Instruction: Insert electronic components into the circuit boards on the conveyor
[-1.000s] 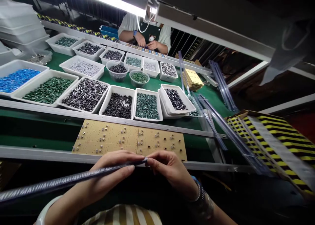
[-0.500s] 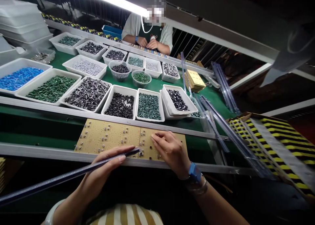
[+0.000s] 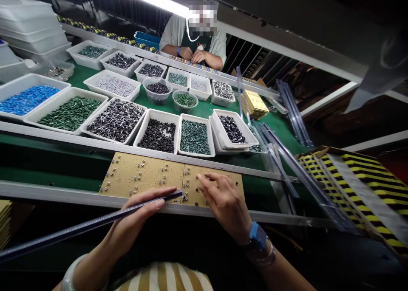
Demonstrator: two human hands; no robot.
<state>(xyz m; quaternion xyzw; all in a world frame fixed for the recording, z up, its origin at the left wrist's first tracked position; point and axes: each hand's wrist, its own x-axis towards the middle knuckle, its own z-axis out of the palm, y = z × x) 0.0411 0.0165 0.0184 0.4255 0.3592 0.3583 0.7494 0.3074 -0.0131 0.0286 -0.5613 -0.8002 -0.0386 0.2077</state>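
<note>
My left hand (image 3: 137, 221) is closed around a long dark plastic tube (image 3: 79, 227) that runs from the lower left up to its tip near the board's front edge. A tan circuit board (image 3: 143, 176) with small parts stuck in it lies on the conveyor rails in front of me. Over the right half of that board rests my right hand (image 3: 223, 202), fingers bent and fingertips down on the surface. Whether anything is pinched in them I cannot tell. A blue watch sits on my right wrist.
White trays (image 3: 194, 136) of green, black and blue components fill the green shelf behind the board. Clear tubes (image 3: 287, 155) lie at the right, beside a yellow-and-black striped box (image 3: 357, 185). A stack of tan boards (image 3: 255, 104) is farther back. Another person (image 3: 194, 49) works opposite.
My right hand left the tube's tip and moved forward onto the right half of the board, where it has settled lower. The left hand still holds the tube.
</note>
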